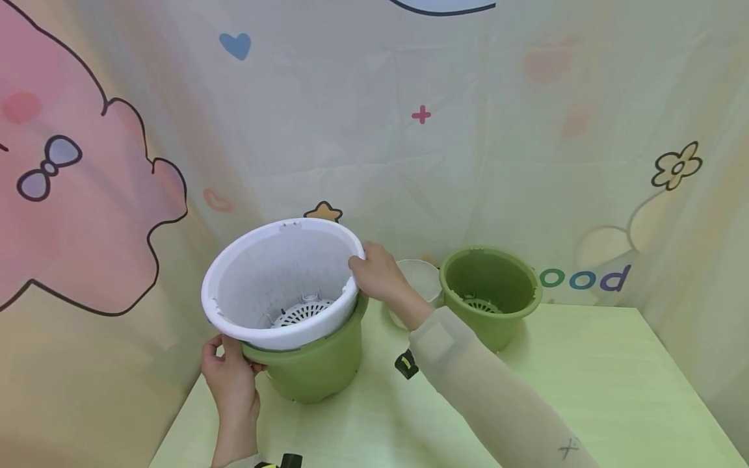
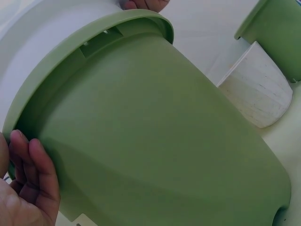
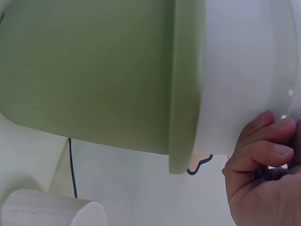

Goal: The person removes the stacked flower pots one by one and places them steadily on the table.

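Observation:
A white basket-like pot (image 1: 251, 279) with a slotted bottom sits partly inside a green pot (image 1: 316, 370), its rim raised above the green one and tilted. My right hand (image 1: 377, 273) grips the white pot's right rim, thumb on the inner side; in the right wrist view the fingers (image 3: 258, 155) curl under that rim. At the near left, my left hand (image 1: 231, 370) holds the green pot's rim. Its fingers (image 2: 44, 169) bend up beneath the rim lip in the left wrist view.
A second green pot (image 1: 491, 328) with a slotted bottom stands to the right on the light green table (image 1: 608, 377). Beside it is a smaller whitish container (image 1: 418, 276). A printed curtain (image 1: 363, 130) hangs right behind the table.

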`<state>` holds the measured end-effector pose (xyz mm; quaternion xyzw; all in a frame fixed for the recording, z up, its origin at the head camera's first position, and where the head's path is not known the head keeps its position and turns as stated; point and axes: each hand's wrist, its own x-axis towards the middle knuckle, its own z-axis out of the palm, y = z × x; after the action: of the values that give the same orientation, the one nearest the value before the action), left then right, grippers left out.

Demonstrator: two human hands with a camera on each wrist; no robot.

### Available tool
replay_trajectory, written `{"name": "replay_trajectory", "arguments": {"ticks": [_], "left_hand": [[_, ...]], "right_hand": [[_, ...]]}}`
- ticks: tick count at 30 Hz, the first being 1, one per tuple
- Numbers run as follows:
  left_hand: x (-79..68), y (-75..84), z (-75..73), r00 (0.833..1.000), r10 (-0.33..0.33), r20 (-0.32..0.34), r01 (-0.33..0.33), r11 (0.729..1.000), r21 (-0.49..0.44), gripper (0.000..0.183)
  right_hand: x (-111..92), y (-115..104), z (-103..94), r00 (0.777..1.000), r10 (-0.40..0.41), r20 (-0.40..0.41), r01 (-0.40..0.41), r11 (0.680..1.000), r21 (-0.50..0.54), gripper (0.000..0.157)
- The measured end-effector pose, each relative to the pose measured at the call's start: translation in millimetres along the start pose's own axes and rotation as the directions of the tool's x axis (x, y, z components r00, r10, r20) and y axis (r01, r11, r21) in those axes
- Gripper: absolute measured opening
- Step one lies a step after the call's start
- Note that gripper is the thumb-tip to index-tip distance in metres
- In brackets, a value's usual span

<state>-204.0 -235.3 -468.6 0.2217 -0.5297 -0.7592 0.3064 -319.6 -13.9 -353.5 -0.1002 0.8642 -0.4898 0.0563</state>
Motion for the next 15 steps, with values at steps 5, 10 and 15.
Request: {"name": "replay_trajectory", "arguments": {"ticks": [5, 10, 15], "left_hand": [[0.1, 0.4, 0.0, 1.000, 0.000, 0.006, 0.000, 1.000, -0.005, 0.025], [0.7, -0.1, -0.4, 1.000, 0.003, 0.003, -0.003, 1.000, 0.003, 0.023], [1.8, -1.4, -1.9, 1.000, 0.002, 0.005, -0.002, 1.000, 0.022, 0.020]], "right_hand": [[0, -8, -4.5, 1.000, -0.009, -0.007, 0.009, 1.000, -0.005, 0.032], [-1, -17, -9.6, 0.999, -0.026, -0.031, 0.026, 1.000, -0.001, 0.023], [-3, -25, -14.7, 0.999, -0.029, -0.034, 0.029, 1.000, 0.009, 0.023]]}}
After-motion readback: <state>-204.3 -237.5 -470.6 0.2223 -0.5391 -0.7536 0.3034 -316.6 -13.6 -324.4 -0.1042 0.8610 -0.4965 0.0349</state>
